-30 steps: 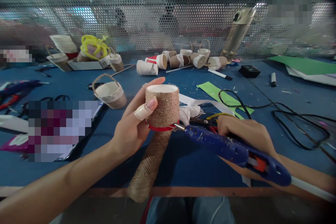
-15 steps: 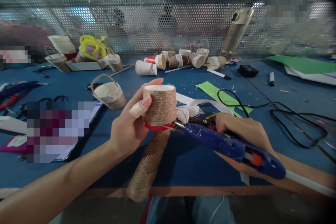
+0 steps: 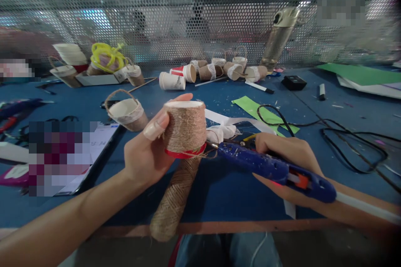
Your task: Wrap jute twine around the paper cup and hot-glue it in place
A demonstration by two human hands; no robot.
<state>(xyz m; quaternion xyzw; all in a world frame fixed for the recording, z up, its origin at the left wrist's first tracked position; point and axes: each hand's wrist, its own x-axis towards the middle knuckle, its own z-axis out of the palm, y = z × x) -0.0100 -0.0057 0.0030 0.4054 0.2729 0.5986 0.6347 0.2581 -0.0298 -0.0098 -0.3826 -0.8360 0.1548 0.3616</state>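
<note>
My left hand (image 3: pixel 142 154) grips a paper cup (image 3: pixel 185 127) wrapped in brown twine, with a red band bare at its lower end and a white rim on top. A bandage covers one finger. My right hand (image 3: pixel 291 154) is wrapped round a blue glue gun (image 3: pixel 260 162), a white glue stick at its back end. The gun's metal tip points at the cup's lower right edge, close to a loose loop of twine. Below the cup a spool of twine (image 3: pixel 175 200) lies slanted over the table's front edge.
On the blue table (image 3: pixel 225 200), a twine-handled cup (image 3: pixel 128 114) and a tablet (image 3: pixel 103 146) are at left. Several cups and a bottle (image 3: pixel 278 37) stand near the mesh panel. Green paper (image 3: pixel 250 106), white ribbon (image 3: pixel 238 119) and black cable (image 3: pixel 338 167) lie right.
The twine-wrapped cup has shifted slightly left in my left hand and turned a little. A small gap now shows between the glue gun's tip and the cup. The whole view has moved slightly.
</note>
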